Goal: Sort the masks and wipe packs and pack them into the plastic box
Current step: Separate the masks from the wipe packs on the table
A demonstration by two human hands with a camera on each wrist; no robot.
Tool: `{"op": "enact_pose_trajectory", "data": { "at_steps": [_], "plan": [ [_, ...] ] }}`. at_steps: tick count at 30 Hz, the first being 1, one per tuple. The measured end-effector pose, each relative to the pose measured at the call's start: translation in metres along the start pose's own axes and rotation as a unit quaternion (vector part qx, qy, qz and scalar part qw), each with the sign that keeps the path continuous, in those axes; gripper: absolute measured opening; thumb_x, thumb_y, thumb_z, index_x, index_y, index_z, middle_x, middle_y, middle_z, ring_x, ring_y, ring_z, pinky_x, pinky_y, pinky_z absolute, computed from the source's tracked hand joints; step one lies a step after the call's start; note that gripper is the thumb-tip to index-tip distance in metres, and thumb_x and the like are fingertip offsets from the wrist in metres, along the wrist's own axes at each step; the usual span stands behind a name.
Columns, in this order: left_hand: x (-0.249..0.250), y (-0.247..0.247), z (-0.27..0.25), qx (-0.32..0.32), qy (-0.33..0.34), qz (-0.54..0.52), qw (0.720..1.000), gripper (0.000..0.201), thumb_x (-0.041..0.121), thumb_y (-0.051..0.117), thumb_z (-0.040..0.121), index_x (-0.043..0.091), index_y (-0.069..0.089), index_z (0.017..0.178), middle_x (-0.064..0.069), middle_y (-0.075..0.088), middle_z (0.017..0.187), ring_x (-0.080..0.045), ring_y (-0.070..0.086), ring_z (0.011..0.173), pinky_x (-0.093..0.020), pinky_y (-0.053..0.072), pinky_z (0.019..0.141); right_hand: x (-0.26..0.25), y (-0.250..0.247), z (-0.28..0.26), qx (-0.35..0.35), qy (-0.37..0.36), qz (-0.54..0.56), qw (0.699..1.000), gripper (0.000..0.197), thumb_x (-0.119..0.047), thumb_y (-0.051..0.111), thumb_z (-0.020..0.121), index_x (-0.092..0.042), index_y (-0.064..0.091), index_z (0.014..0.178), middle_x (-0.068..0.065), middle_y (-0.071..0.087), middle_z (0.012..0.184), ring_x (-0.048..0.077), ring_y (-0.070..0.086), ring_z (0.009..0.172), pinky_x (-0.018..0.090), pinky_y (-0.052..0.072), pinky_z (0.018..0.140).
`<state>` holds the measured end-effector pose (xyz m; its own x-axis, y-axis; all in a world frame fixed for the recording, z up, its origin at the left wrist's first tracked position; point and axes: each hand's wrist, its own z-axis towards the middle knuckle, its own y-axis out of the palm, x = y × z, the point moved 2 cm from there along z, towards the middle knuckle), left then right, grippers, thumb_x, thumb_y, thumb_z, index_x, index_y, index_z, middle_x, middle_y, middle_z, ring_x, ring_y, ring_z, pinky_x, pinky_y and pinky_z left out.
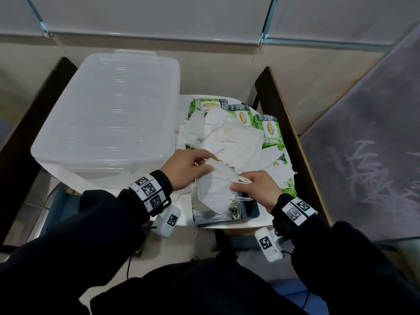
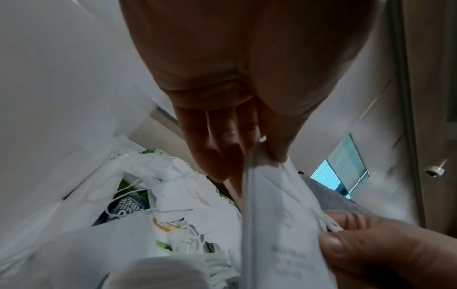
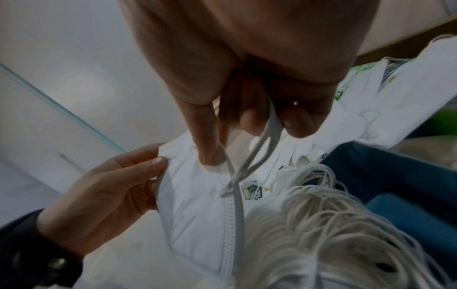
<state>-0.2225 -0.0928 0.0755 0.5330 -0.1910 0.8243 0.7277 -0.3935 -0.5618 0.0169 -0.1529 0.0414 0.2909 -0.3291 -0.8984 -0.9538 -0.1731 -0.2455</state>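
Observation:
Both hands hold one folded white mask [image 1: 213,187] just above a small blue tray [image 1: 251,213] at the table's near edge. My left hand [image 1: 200,165] pinches the mask's upper left corner [image 2: 269,176]. My right hand [image 1: 241,184] pinches its right edge and ear loops [image 3: 249,156]. A stack of masks with bundled loops [image 3: 321,224] lies in the tray under the held one. Behind, a loose pile of white masks [image 1: 231,137] covers several green wipe packs [image 1: 269,128]. The clear plastic box [image 1: 109,112] sits at the left, lid on.
Everything rests on a small white table [image 1: 181,212]. Dark wooden boards [image 1: 284,123] flank it on both sides. A grey panel [image 1: 368,144] stands at the right. Pale floor and a wall lie beyond the table.

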Motion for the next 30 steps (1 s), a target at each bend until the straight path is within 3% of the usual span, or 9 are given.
{"op": "enact_pose_trajectory", "data": {
  "at_steps": [3, 6, 8, 12, 15, 22, 27, 30],
  "plan": [
    [-0.007, -0.004, -0.005, -0.049, 0.005, 0.087, 0.995, 0.013, 0.026, 0.076, 0.09, 0.026, 0.073, 0.103, 0.009, 0.064, 0.072, -0.002, 0.06, 0.064, -0.034, 0.057, 0.074, 0.007, -0.007, -0.003, -0.015, 0.031, 0.017, 0.999, 0.01, -0.004, 0.079, 0.086, 0.006, 0.076, 0.086, -0.006, 0.057, 0.058, 0.006, 0.047, 0.052, 0.016, 0.037, 0.053],
    [-0.022, -0.009, -0.021, -0.071, -0.02, 0.102, 0.992, 0.008, 0.019, 0.075, 0.089, 0.022, 0.068, 0.088, 0.004, 0.07, 0.067, -0.011, 0.068, 0.061, -0.036, 0.059, 0.068, 0.024, -0.034, -0.003, 0.011, 0.06, 0.097, 0.993, 0.008, -0.004, 0.077, 0.087, 0.004, 0.076, 0.085, 0.002, 0.057, 0.057, 0.014, 0.043, 0.053, 0.024, 0.037, 0.055],
    [-0.028, -0.008, -0.03, -0.069, -0.026, 0.088, 0.993, 0.011, 0.017, 0.076, 0.089, 0.022, 0.067, 0.086, 0.005, 0.072, 0.066, -0.015, 0.07, 0.06, -0.035, 0.06, 0.064, 0.035, -0.043, -0.002, 0.027, 0.053, 0.085, 0.995, 0.004, -0.004, 0.077, 0.086, -0.001, 0.077, 0.083, 0.007, 0.058, 0.06, 0.016, 0.047, 0.054, 0.027, 0.04, 0.059],
    [-0.035, 0.009, -0.04, -0.061, -0.002, 0.124, 0.99, 0.012, 0.02, 0.077, 0.087, 0.024, 0.066, 0.086, 0.008, 0.069, 0.068, -0.007, 0.065, 0.065, -0.035, 0.056, 0.071, 0.038, -0.021, 0.002, -0.022, 0.024, 0.008, 0.999, 0.01, -0.009, 0.08, 0.087, 0.0, 0.076, 0.087, 0.016, 0.058, 0.066, 0.022, 0.051, 0.062, 0.026, 0.043, 0.059],
    [-0.042, 0.022, -0.047, -0.067, 0.003, 0.135, 0.989, 0.015, 0.023, 0.076, 0.088, 0.029, 0.063, 0.087, 0.01, 0.067, 0.071, -0.008, 0.064, 0.07, -0.035, 0.054, 0.072, 0.04, -0.017, 0.01, -0.023, 0.028, 0.009, 0.999, 0.009, -0.006, 0.079, 0.088, 0.002, 0.074, 0.089, 0.018, 0.059, 0.07, 0.017, 0.05, 0.055, 0.023, 0.043, 0.057],
    [-0.051, 0.042, -0.06, -0.083, 0.045, 0.191, 0.977, 0.011, 0.036, 0.062, 0.091, 0.027, 0.062, 0.096, 0.01, 0.071, 0.084, -0.017, 0.066, 0.079, -0.036, 0.053, 0.072, 0.064, -0.013, 0.012, -0.047, 0.039, 0.014, 0.998, 0.011, 0.0, 0.079, 0.086, 0.007, 0.073, 0.092, 0.017, 0.065, 0.067, 0.019, 0.06, 0.058, 0.024, 0.053, 0.063],
    [-0.049, 0.037, -0.05, -0.015, 0.028, 0.173, 0.984, 0.007, 0.032, 0.064, 0.093, 0.026, 0.061, 0.096, 0.009, 0.068, 0.079, -0.017, 0.064, 0.075, -0.034, 0.052, 0.071, 0.063, -0.016, 0.013, -0.015, 0.022, 0.038, 0.999, 0.007, 0.003, 0.074, 0.089, 0.005, 0.071, 0.096, 0.002, 0.068, 0.06, 0.01, 0.064, 0.053, 0.019, 0.05, 0.056],
    [-0.051, 0.036, -0.047, -0.018, 0.018, 0.159, 0.987, 0.007, 0.035, 0.062, 0.09, 0.03, 0.06, 0.093, 0.012, 0.068, 0.079, -0.014, 0.064, 0.075, -0.034, 0.053, 0.072, 0.06, -0.016, 0.015, -0.015, 0.006, 0.032, 0.999, 0.006, 0.005, 0.073, 0.089, 0.0, 0.072, 0.094, 0.005, 0.067, 0.061, 0.009, 0.065, 0.054, 0.017, 0.05, 0.055]
  ]
}}
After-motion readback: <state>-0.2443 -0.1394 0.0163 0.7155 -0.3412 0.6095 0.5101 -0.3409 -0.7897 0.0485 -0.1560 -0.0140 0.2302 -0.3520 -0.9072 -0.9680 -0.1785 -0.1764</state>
